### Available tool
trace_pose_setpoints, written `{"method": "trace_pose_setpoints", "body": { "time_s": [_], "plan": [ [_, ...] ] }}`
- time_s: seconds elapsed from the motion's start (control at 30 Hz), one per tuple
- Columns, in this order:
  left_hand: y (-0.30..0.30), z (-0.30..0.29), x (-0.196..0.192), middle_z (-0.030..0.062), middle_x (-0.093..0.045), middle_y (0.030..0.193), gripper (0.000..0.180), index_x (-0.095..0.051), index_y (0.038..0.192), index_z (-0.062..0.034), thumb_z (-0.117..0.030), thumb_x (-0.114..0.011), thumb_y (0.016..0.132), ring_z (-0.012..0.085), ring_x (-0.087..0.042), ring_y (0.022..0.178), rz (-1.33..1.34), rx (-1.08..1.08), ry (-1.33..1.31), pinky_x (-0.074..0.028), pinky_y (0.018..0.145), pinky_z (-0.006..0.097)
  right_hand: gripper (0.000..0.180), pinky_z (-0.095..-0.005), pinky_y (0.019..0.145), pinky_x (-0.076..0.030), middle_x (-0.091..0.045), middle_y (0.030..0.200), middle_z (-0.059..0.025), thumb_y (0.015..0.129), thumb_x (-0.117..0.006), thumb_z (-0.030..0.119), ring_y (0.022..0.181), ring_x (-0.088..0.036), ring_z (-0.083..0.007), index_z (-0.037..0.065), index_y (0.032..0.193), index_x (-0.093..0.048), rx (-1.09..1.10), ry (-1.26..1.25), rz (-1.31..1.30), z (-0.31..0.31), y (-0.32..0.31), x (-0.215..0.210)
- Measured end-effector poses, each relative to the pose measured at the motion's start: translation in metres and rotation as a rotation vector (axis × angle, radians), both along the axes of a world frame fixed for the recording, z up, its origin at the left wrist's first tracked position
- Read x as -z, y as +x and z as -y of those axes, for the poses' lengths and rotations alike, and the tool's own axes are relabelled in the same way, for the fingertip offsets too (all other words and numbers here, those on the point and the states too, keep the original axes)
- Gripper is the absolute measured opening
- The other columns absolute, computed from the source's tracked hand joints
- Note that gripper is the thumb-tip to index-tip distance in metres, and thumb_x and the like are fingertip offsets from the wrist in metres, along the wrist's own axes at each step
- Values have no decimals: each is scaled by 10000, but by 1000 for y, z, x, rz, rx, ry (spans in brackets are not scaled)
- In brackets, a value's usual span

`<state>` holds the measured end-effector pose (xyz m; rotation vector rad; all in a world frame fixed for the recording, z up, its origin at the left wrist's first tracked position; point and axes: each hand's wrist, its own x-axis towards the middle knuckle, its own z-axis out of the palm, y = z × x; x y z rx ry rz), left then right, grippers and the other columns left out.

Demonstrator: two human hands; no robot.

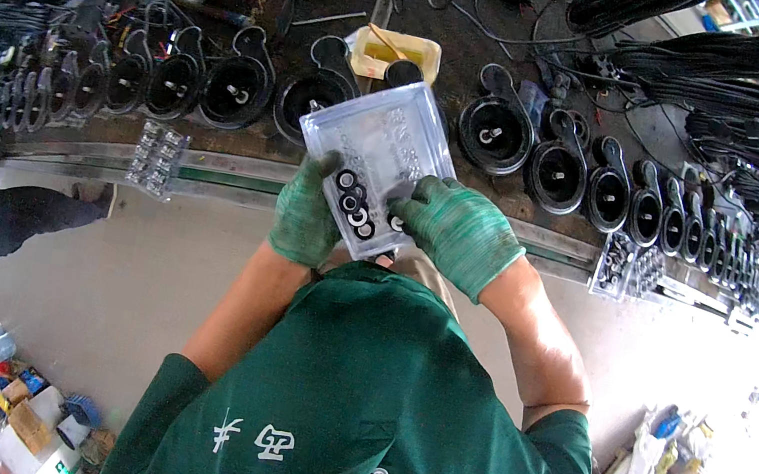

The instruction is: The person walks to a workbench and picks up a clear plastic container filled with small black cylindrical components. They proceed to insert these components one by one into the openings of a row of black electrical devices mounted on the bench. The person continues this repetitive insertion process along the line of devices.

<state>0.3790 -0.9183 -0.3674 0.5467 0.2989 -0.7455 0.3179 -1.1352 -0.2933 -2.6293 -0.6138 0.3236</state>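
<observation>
A clear plastic box (334, 136), tilted, is held in front of my body at the bench edge. My left hand (305, 216), in a green knitted glove, is closed on its left side. Several black and white rings (352, 202) lie in the near part of the box, and small shiny parts (395, 138) show farther up. My gloved right hand (466, 237) reaches over the right side with its fingers bent and drawn together inside; what they pinch is hidden. Directly beyond the box stand round black housings (307, 102), each with a loop-shaped end and a metal stud.
More black housings (555, 175) line the bench edge on both sides. Behind them sit a yellow tub (368, 54) and bundles of black cable (680, 57). Clear trays of small parts (155, 159) hang over the front rail. Another person (1, 221) is at the far left.
</observation>
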Motion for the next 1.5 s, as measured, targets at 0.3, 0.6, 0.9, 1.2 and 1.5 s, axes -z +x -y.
{"method": "trace_pose_setpoints", "body": {
  "time_s": [0.3,0.6,0.9,1.2,1.5],
  "plan": [
    [0,0,32,181,-685,1286,635,-531,1439,-28,-321,-743,918,327,-690,1153,-117,127,-194,-593,998,482,409,-447,846,-582,-661,1075,-123,759,-791,153,998,-691,-348,93,1157,-715,163,-24,-31,-14,-18,-2],
    [-11,17,15,176,-684,1290,679,-539,1433,-11,-329,-779,883,338,-680,1159,-38,-23,-1,-583,1010,472,270,-364,752,-581,-697,1019,-119,803,-730,-30,892,-713,-254,58,1057,-748,422,373,87,25,-28,-16],
    [-47,58,16,186,-624,1372,743,-492,1481,-28,-348,-786,878,369,-610,1242,4,-220,126,-508,1097,519,216,-308,827,-561,-782,1051,-123,915,-710,35,899,-707,-167,9,1125,-751,929,561,-71,203,-29,69],
    [-76,90,-5,155,-681,1240,578,-578,1375,-32,-267,-779,887,330,-655,1148,-23,-266,148,-535,1060,477,240,-346,890,-560,-765,1103,-143,919,-725,77,984,-718,-251,31,1152,-763,805,377,17,219,-20,96],
    [-86,116,-10,185,-664,1316,618,-531,1435,-21,-290,-729,915,347,-651,1197,18,-213,114,-531,1074,488,414,-407,914,-598,-691,1189,-108,869,-763,145,1074,-698,-310,153,1280,-717,12,169,134,142,-63,-20]
  ]
}}
